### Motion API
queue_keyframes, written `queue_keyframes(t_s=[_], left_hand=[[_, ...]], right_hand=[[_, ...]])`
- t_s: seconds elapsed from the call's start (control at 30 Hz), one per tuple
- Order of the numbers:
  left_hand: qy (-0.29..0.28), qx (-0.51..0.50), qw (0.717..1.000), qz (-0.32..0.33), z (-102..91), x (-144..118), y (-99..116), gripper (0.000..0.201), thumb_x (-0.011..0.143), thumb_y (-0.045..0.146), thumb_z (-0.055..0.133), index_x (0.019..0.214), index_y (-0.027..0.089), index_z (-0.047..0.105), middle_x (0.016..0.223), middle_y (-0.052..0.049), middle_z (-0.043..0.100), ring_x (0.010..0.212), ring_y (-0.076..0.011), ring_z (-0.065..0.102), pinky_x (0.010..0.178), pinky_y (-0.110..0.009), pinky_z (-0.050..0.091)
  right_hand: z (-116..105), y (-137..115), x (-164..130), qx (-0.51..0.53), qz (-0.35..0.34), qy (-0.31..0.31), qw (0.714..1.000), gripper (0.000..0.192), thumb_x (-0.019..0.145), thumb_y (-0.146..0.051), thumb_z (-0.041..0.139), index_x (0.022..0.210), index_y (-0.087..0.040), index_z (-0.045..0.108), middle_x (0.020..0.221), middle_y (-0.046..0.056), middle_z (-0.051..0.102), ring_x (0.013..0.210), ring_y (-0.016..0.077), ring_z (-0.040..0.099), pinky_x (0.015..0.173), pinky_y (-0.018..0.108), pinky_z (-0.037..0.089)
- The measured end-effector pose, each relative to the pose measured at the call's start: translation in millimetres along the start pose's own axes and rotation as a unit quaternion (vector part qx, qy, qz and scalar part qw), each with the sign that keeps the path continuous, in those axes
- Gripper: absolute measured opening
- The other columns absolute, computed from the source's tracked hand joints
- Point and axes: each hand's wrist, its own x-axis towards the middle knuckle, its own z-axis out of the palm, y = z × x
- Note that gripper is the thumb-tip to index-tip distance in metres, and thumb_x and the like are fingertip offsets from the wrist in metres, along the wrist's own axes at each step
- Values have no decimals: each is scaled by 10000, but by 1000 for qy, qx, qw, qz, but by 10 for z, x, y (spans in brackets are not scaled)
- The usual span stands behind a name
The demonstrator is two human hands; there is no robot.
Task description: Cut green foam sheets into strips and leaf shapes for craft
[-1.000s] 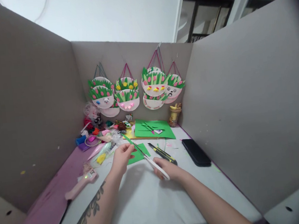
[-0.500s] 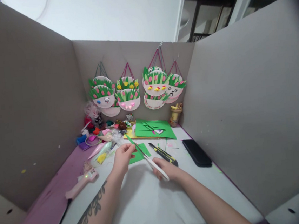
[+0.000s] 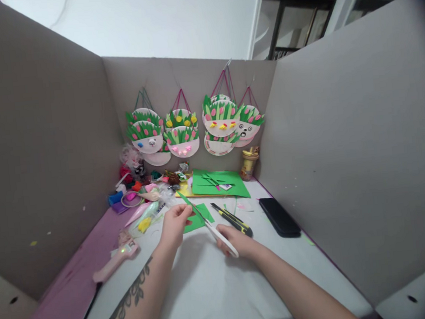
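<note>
My left hand (image 3: pixel 176 223) pinches a narrow green paper strip (image 3: pixel 182 197) between thumb and fingers, its pointed end sticking up and to the left. In my right hand (image 3: pixel 233 240) is a pair of scissors (image 3: pixel 222 238) with white handles. The scissor blades reach up-left to the strip beside my left fingertips; whether they are parted I cannot tell. Beneath the blades, a green paper sheet (image 3: pixel 199 220) lies on the white table cover. Just beyond my right hand rests a black-and-yellow box cutter (image 3: pixel 233 220).
A black phone-like case (image 3: pixel 280 217) lies to the right, a pink glue gun (image 3: pixel 115 264) to the left. Craft supplies crowd the back left. Green sheets (image 3: pixel 220 178) with thin strips lie at the back, near a tumbler (image 3: pixel 249 165). Decorated paper plates (image 3: pixel 183 142) hang on the partition.
Hardly anything differs. The scissor handles have shifted very slightly left, while my left hand and the green strip stay in place.
</note>
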Motion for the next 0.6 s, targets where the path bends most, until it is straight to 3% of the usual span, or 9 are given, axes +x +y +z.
queue_keyframes(t_s=[0.17,0.37,0.6], left_hand=[[4,-2,1000,-27,-10,1,33,424,535,521,753,711,157,624,718,-32,639,759,-206,651,535,-217,423],[31,1,999,-10,-71,46,73,396,567,510,731,714,161,614,725,-24,613,757,-188,632,538,-205,421],[2,9,1000,-9,-26,24,3,345,583,466,723,680,156,608,674,-9,588,720,-162,608,531,-193,414]], right_hand=[[-3,-15,3,12,11,16,1000,183,608,-180,564,717,-204,419,587,-62,527,424,80,444,404,191,324],[3,-148,-68,-21,28,15,999,180,608,-153,563,708,-201,423,546,-71,507,435,75,434,409,180,307],[-9,-116,-42,9,21,-5,1000,210,596,-193,590,704,-200,410,592,-63,526,471,75,468,432,183,351]])
